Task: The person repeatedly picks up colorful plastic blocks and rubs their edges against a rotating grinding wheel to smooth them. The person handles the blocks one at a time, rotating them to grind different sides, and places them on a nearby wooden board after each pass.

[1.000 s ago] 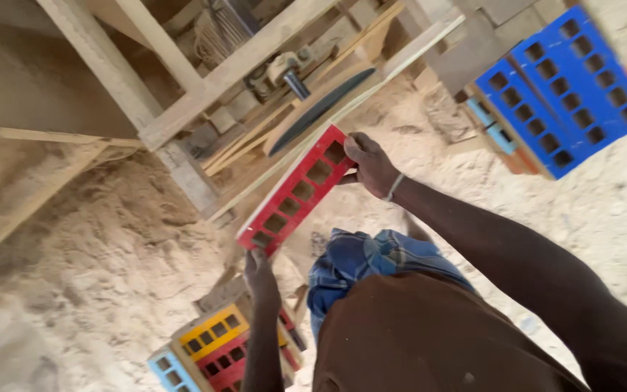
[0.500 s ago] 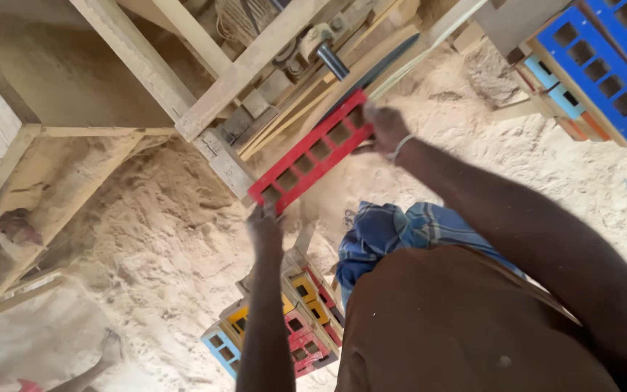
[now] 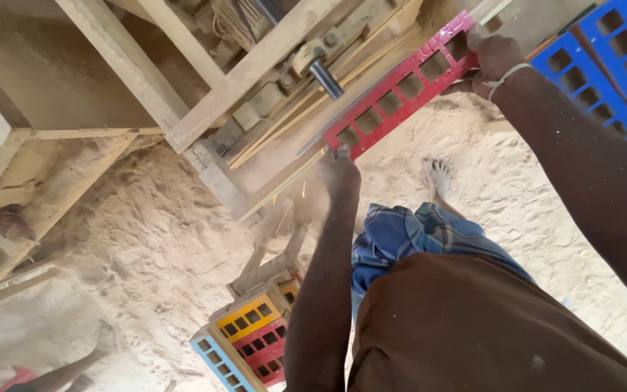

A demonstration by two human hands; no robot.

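A: Start with the big thing. What is the work resting on?

B: A rough wooden bench [image 3: 183, 109] with sloping beams, standing in deep sawdust [image 3: 146, 239]. A cutter with a dark shaft [image 3: 326, 78] sits among the slats on its top.

A: And the piece itself?

B: A long red grid panel [image 3: 400, 91], lying slantwise along the bench edge, upper end toward the right, lower end by the bench corner. Sparks and dust fly just under its lower end, so that end looks to be meeting the cutter.

A: How are the hands set?

B: The right hand [image 3: 495, 58] is closed around the panel's upper end. The left hand [image 3: 337, 168] is at the lower end, fingers curled against the edge; whether they wrap fully round it I cannot tell from above.

A: How would you do this well?

B: I would judge that a steady, even feed matters most: both hands keeping the panel flat against the bench so it does not chatter. The left hand is very near the sparks, so its fingers should stay on the outer edge, away from the cut.

A: Anything else underfoot?

B: A bare foot [image 3: 438, 176] in the sawdust, close below the cut. Blue panels [image 3: 604, 65] lean at the right, and a stack of yellow, red and blue ones [image 3: 244, 337] lies low by the bench.
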